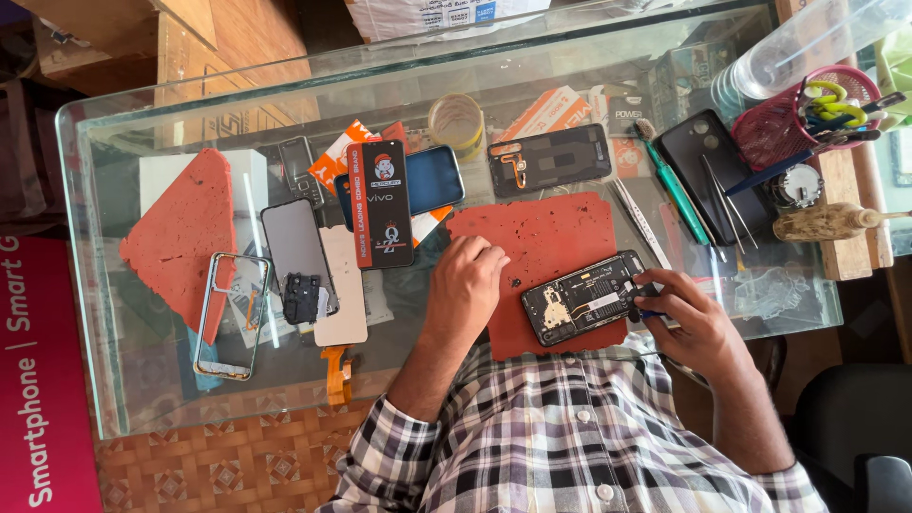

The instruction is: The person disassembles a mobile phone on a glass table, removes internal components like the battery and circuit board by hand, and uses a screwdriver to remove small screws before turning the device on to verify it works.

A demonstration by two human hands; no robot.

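Phone [582, 297], opened and face down on the red mat [551, 237], lies between the grips: the left hand [467, 285] rests curled beside it, the right hand [692, 318] pinches a blue tool [652, 313] that might slip and scratch the board.

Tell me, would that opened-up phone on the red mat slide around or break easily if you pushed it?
The opened phone probably stays put: it lies flat on the rough red mat, with the right hand at its end. Its exposed insides suggest it is fragile. It looks thin and stiff, likely light.
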